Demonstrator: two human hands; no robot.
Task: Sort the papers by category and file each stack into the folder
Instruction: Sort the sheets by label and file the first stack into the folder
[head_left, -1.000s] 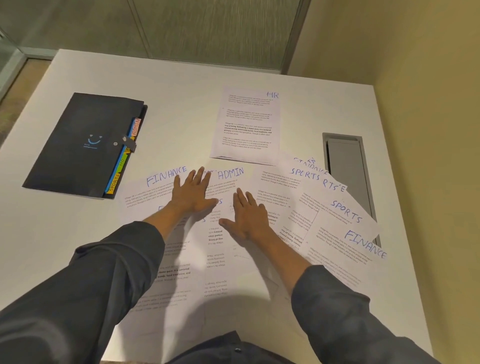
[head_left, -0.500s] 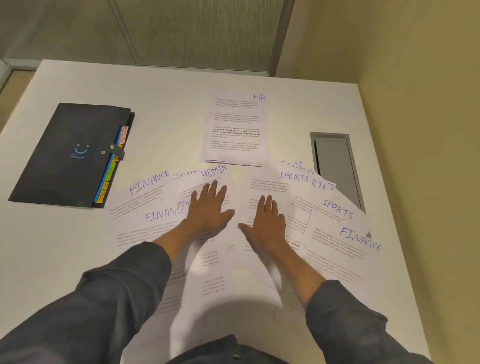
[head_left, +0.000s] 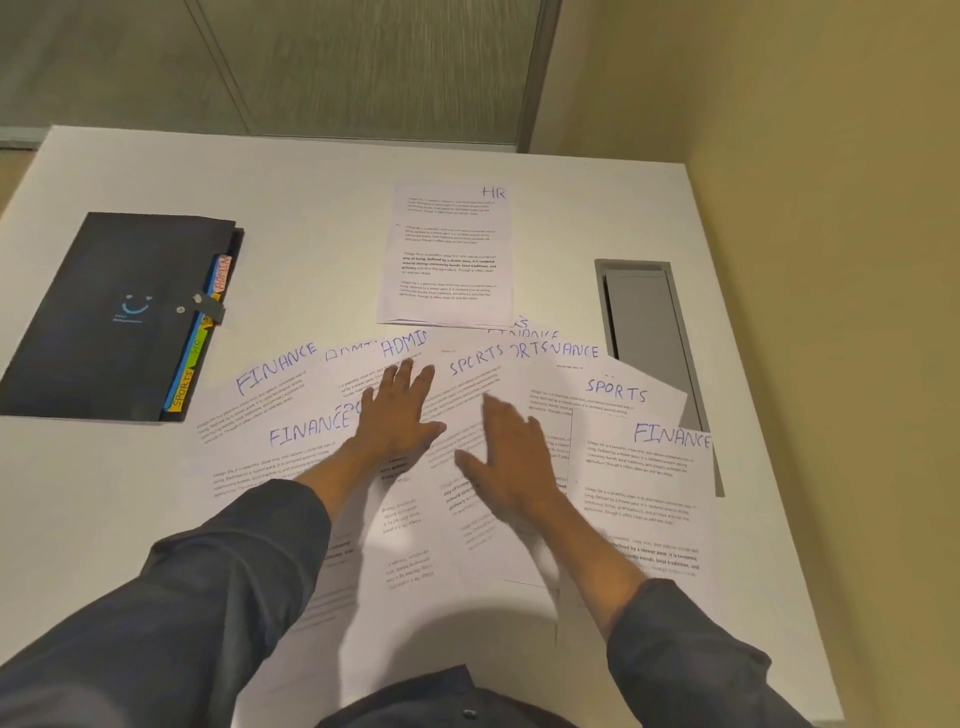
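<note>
- Papers, white printed sheets with blue handwritten category headings (head_left: 467, 467), are seen in the head view fanned out and overlapping across the near half of the white tabletop (head_left: 311, 208), so that most headings can be read at once; this spread is judged to serve the sorting step.
- Headings reading FINANCE, ADMIN and SPORTS are mixed together in the fan, and a few are half covered by neighbouring sheets, so the categories are judged not yet separated.
- One white sheet headed HR (head_left: 449, 254) is set apart beyond the fan, its near edge just meeting the spread; more sheet edges seem to show beneath it, which suggests a first stack has been started there.
- The left hand (head_left: 397, 415) is laid flat on the middle sheets with fingers straight, pressing down and gripping nothing.
- The right hand (head_left: 509, 457) is likewise laid flat on the sheets just beside it, fingers extended and slightly blurred; nothing is held in it.
- The black expanding folder with a blue smiley mark (head_left: 114, 317) is placed at the far left, near the fan's left edge, and is kept fastened by its clasp strap.
- Coloured divider tabs (head_left: 208, 332) labelled ADMIN, HR and SPORTS are seen protruding along its right edge; what lies inside cannot be told.
- A grey recessed hatch (head_left: 644, 322) is set into the tabletop at the right, partly overlapped by the rightmost sheets.
</note>
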